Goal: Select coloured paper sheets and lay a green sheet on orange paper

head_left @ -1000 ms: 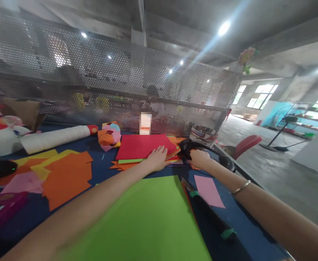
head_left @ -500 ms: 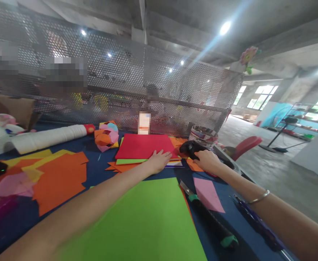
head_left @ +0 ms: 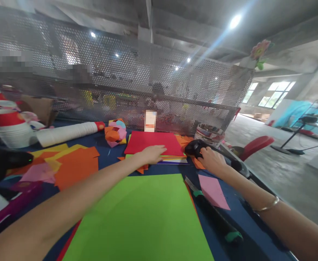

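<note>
My left hand (head_left: pixel 153 153) lies flat, fingers stretched out, on the near edge of a stack of coloured paper topped by a red sheet (head_left: pixel 153 142). To its right, my right hand (head_left: pixel 212 160) is closed around a black hand tool (head_left: pixel 195 147) lying beside the stack on the blue table (head_left: pixel 112 165). A large green sheet (head_left: pixel 142 217) lies nearest me, between my forearms. A small pink paper piece (head_left: pixel 213 186) and a dark utility knife with green ends (head_left: pixel 216 217) lie under my right forearm.
Orange, yellow and pink paper scraps (head_left: pixel 72 163) lie at the left. A roll of white cups (head_left: pixel 66 133), stacked red and white cups (head_left: pixel 7 123), a folded paper ball (head_left: pixel 116 132) and a patterned bowl (head_left: pixel 210 132) stand further back. A perforated metal screen (head_left: pixel 137 87) closes the table's far side.
My right hand has shifted slightly right and nearer along the black tool. The left hand stays on the red stack. The view has panned a little.
</note>
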`<state>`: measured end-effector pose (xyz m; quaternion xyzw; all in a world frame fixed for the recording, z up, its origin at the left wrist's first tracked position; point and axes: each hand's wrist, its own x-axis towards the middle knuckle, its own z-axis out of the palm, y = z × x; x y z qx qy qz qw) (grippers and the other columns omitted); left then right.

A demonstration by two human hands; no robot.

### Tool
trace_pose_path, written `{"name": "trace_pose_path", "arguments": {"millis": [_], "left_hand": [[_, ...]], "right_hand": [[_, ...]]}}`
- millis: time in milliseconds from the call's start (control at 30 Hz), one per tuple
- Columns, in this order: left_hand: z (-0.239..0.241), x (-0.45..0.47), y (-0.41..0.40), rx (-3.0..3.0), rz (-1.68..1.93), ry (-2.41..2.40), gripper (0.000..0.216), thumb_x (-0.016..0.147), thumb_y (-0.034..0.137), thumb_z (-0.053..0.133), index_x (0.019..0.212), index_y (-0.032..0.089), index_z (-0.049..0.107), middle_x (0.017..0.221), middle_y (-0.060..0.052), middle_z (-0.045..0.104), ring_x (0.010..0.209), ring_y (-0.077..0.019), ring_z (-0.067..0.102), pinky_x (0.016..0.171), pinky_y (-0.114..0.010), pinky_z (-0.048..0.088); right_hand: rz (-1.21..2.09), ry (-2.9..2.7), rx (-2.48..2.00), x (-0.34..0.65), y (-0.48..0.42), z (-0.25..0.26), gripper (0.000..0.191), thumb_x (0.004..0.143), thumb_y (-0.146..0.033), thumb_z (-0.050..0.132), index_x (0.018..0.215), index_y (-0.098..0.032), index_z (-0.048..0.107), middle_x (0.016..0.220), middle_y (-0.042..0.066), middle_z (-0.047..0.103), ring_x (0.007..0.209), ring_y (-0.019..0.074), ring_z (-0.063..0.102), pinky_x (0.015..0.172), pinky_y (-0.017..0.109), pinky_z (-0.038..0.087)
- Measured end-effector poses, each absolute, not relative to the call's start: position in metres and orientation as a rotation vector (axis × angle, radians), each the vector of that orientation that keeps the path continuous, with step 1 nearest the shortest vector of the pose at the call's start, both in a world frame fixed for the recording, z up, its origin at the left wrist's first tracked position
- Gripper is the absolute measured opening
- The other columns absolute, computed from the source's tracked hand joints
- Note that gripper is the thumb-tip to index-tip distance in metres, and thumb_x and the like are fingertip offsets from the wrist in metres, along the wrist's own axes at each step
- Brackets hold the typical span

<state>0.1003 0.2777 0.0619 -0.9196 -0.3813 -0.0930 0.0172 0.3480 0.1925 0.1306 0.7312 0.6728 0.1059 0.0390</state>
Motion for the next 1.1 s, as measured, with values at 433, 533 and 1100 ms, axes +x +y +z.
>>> {"name": "trace_pose_path", "arguments": {"millis": [433, 533, 1100], "left_hand": [[0.083, 0.005, 0.251, -2.631, -0.352, -1.652, 0.030, 0.092, 0.037, 0.057, 0.113, 0.016, 0.059, 0.113, -0.007, 0.062, 0.098, -0.0189, 0.062, 0.085, -0.041, 0.053], [0.080, -0.011, 0.230, -2.673, -0.380, -1.635, 0.029, 0.092, 0.037, 0.058, 0.111, 0.015, 0.059, 0.112, -0.007, 0.062, 0.098, -0.0189, 0.062, 0.086, -0.041, 0.053], [0.060, -0.002, 0.193, -2.708, -0.407, -1.538, 0.034, 0.089, 0.041, 0.059, 0.112, 0.015, 0.058, 0.113, -0.008, 0.061, 0.104, -0.0215, 0.060, 0.090, -0.044, 0.050]], "right_hand": [[-1.233, 2.408, 2.021, 0.219, 0.192, 0.111, 0.031, 0.093, -0.037, 0.058, 0.117, -0.017, 0.058, 0.116, 0.007, 0.062, 0.098, 0.0190, 0.063, 0.083, 0.040, 0.054], [-1.730, 2.210, 2.085, 0.202, 0.201, 0.111, 0.034, 0.094, -0.038, 0.057, 0.121, -0.018, 0.056, 0.118, 0.007, 0.061, 0.097, 0.0186, 0.063, 0.081, 0.039, 0.055], [-2.631, 1.664, 2.323, 0.171, 0.210, 0.106, 0.036, 0.093, -0.037, 0.058, 0.123, -0.018, 0.055, 0.122, 0.008, 0.059, 0.101, 0.0202, 0.062, 0.084, 0.041, 0.054]]}}
